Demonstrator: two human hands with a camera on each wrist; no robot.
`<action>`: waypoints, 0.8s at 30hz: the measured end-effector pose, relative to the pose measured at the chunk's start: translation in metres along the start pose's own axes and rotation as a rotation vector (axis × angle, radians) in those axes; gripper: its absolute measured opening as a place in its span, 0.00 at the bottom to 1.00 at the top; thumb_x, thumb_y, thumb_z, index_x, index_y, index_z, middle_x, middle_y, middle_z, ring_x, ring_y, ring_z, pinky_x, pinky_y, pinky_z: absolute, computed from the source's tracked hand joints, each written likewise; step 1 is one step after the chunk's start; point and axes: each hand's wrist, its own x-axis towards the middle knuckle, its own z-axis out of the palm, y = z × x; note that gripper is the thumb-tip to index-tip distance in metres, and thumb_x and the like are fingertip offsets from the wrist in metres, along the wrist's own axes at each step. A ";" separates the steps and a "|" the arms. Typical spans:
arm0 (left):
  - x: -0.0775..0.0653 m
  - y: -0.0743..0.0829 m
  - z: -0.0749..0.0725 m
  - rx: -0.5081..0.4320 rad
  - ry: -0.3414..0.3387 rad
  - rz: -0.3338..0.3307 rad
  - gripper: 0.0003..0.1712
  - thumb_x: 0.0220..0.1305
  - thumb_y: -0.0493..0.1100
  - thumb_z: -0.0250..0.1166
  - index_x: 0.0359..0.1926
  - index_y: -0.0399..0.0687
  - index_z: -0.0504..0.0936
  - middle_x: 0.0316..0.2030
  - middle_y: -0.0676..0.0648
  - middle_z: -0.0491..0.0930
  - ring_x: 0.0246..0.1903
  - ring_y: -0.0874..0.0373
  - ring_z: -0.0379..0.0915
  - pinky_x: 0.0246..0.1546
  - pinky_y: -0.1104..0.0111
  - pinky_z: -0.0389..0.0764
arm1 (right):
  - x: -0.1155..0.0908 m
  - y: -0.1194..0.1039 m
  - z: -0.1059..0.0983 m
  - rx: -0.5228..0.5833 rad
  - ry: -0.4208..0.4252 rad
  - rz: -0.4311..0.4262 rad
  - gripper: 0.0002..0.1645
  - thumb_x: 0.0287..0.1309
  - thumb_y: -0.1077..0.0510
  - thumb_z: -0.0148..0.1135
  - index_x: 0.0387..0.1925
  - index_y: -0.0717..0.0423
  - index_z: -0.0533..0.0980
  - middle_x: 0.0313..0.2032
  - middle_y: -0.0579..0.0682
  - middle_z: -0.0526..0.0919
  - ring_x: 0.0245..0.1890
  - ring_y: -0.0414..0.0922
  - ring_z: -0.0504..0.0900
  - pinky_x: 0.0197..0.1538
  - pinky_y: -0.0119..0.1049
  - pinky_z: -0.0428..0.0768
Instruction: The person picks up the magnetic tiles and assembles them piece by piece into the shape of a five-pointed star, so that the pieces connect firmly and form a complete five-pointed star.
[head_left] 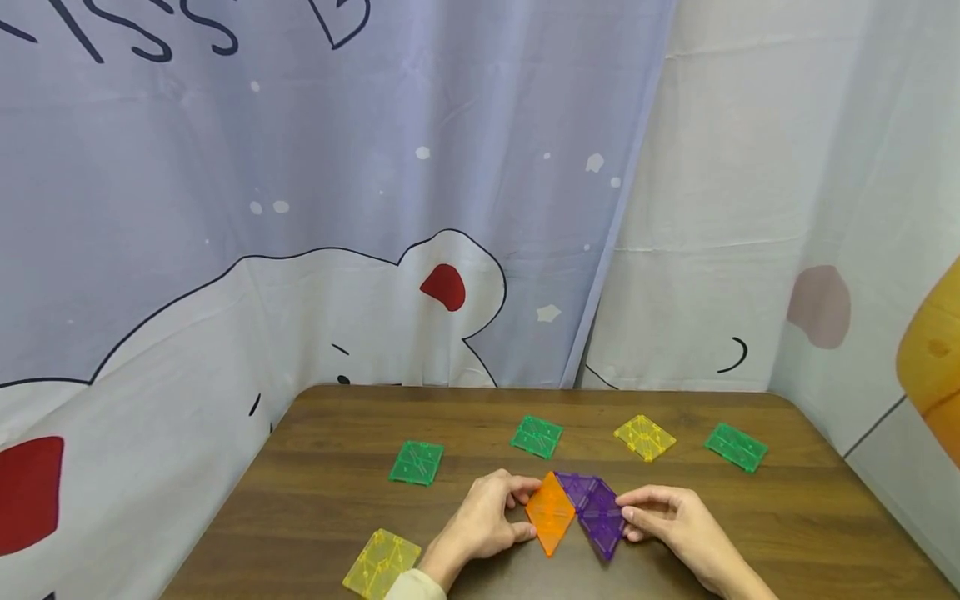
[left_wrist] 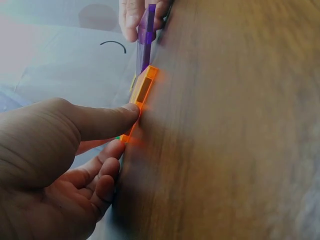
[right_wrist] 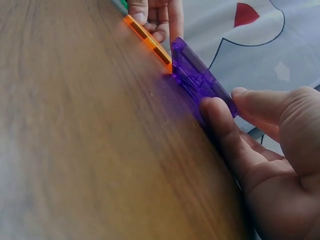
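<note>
On the wooden table, my left hand point(head_left: 486, 517) holds the left side of an orange diamond of see-through magnetic tiles point(head_left: 551, 518), thumb low and forefinger high. Purple magnetic tiles point(head_left: 602, 521) meet its upper right edge. Their outer right edge is pinched between the thumb and fingers of my right hand point(head_left: 678, 527). In the left wrist view the orange tile point(left_wrist: 144, 90) shows edge-on, close over the wood, with the purple one point(left_wrist: 145, 42) beyond it. From the right wrist, the purple piece point(right_wrist: 200, 77) looks tilted up from the table, its near end between thumb and finger.
Green tiles point(head_left: 417, 462) point(head_left: 537, 437) point(head_left: 737, 447) and a yellow tile point(head_left: 645, 437) lie spread along the back. Another yellow tile point(head_left: 381, 563) is beside my left wrist. A printed curtain point(head_left: 450, 167) hangs behind the table point(head_left: 300, 492).
</note>
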 end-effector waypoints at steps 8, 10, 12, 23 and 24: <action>-0.001 -0.002 -0.002 0.034 0.007 0.020 0.32 0.58 0.40 0.86 0.64 0.48 0.90 0.43 0.55 0.83 0.39 0.65 0.73 0.45 0.72 0.77 | -0.001 -0.001 0.001 0.013 -0.015 0.014 0.22 0.78 0.62 0.68 0.61 0.79 0.80 0.43 0.58 0.93 0.39 0.41 0.92 0.48 0.39 0.92; -0.002 -0.002 -0.002 0.032 0.007 0.017 0.32 0.61 0.40 0.85 0.66 0.48 0.89 0.46 0.54 0.84 0.41 0.65 0.74 0.48 0.71 0.77 | -0.001 0.000 0.001 0.014 -0.005 0.013 0.23 0.78 0.62 0.68 0.61 0.79 0.80 0.46 0.56 0.94 0.40 0.41 0.93 0.49 0.39 0.92; -0.003 -0.001 -0.002 0.021 0.010 0.023 0.31 0.63 0.40 0.83 0.68 0.48 0.88 0.50 0.52 0.86 0.43 0.64 0.75 0.50 0.70 0.79 | -0.001 0.000 0.001 0.020 0.003 0.007 0.23 0.78 0.63 0.68 0.61 0.80 0.80 0.48 0.55 0.94 0.41 0.41 0.93 0.50 0.39 0.92; 0.000 0.003 0.002 -0.066 -0.007 0.029 0.43 0.59 0.36 0.86 0.76 0.45 0.81 0.56 0.47 0.86 0.47 0.63 0.77 0.45 0.74 0.82 | -0.002 0.001 0.000 0.057 0.004 -0.058 0.20 0.77 0.67 0.66 0.59 0.83 0.78 0.49 0.50 0.94 0.44 0.42 0.94 0.52 0.38 0.91; 0.000 0.003 0.002 -0.073 -0.005 0.029 0.45 0.59 0.35 0.86 0.77 0.45 0.80 0.56 0.47 0.86 0.47 0.63 0.78 0.45 0.74 0.82 | -0.002 0.001 0.001 0.065 0.003 -0.058 0.20 0.77 0.67 0.66 0.59 0.83 0.78 0.49 0.50 0.94 0.44 0.42 0.94 0.52 0.38 0.91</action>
